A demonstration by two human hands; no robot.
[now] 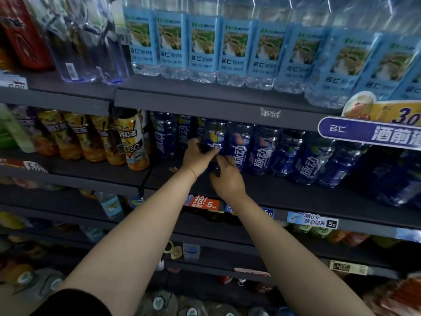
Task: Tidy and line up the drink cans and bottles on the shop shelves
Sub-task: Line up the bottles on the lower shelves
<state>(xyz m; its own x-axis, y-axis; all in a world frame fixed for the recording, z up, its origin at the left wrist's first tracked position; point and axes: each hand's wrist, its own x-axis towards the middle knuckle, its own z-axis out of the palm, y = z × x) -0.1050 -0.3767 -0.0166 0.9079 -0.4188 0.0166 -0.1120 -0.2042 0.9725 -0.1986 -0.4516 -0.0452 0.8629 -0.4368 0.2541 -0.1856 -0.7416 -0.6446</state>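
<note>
Head view, looking at dark shop shelves, with two bare forearms reaching up and forward from the bottom edge. The left hand (196, 159) and right hand (226, 176) meet at the middle shelf (296, 195), almost touching each other. Both curl their fingers round the lower part of one blue drink bottle (215, 139), which stands at the front of that shelf; the left hand grips its left side, the right hand holds it from below and in front. To the right of it runs a row of blue bottles (284, 153) of the same kind, standing close together. To the left stands a row of orange tea bottles (129, 142), leaning slightly. Price tags (313, 220) are clipped to the shelf edge below the hands. Further up, on the top shelf, a long row of clear water bottles (232, 49) with pale blue labels stands side by side. A blue and yellow promotion sign (373, 126) hangs at the right.
</note>
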